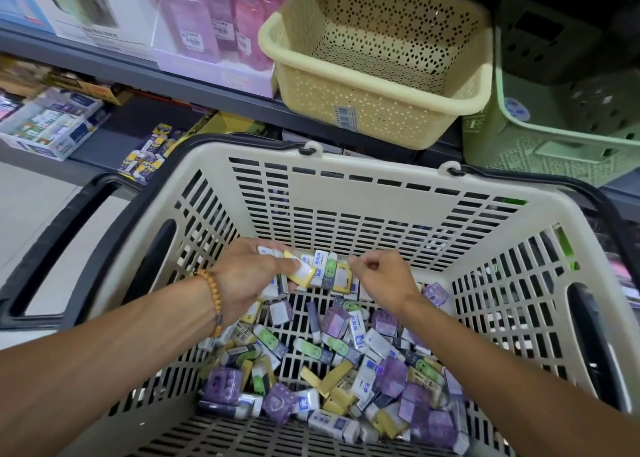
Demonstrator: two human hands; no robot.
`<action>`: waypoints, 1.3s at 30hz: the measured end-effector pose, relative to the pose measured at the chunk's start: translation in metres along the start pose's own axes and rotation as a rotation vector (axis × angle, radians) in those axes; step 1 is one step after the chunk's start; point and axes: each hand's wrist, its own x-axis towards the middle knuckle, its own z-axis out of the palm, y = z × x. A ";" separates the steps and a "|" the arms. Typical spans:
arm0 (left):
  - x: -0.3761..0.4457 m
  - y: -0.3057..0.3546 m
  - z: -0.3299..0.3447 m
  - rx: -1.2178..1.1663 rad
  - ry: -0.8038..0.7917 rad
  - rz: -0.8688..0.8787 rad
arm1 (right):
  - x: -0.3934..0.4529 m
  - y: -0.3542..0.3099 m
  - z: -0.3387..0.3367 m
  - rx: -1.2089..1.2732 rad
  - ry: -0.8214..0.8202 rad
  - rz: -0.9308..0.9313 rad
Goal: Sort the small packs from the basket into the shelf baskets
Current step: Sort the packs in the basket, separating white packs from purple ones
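Item: my left hand, fingers curled round a bunch of small packs above the shopping basket. My right hand, at 3 o'clock of it, fingers curled, holding nothing I can see. Loose packs heap on the basket floor. Cream shelf basket at 12 o'clock, green one at 2.

Slotted matt plastic basket, glossy printed packs (paper-wrapped, apparently), wooden bead bracelet
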 end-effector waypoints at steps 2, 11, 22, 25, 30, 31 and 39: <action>0.000 -0.001 0.003 0.019 0.015 0.019 | -0.007 -0.020 -0.006 0.275 -0.207 0.010; -0.004 -0.003 0.010 -0.219 -0.106 -0.134 | -0.006 -0.023 -0.031 0.420 -0.269 0.112; -0.001 -0.006 0.011 -0.092 -0.262 -0.251 | 0.007 0.018 -0.040 -0.033 -0.257 0.232; 0.001 -0.008 0.011 -0.092 -0.252 -0.223 | 0.008 0.020 -0.030 0.026 -0.139 0.251; 0.002 -0.009 0.012 -0.106 -0.234 -0.204 | 0.000 0.016 -0.024 -0.096 -0.072 0.221; 0.002 -0.009 0.013 -0.102 -0.228 -0.187 | -0.001 0.015 -0.024 -0.057 -0.090 0.233; 0.000 -0.010 0.012 -0.003 -0.142 -0.098 | -0.006 0.012 -0.027 0.015 -0.121 0.196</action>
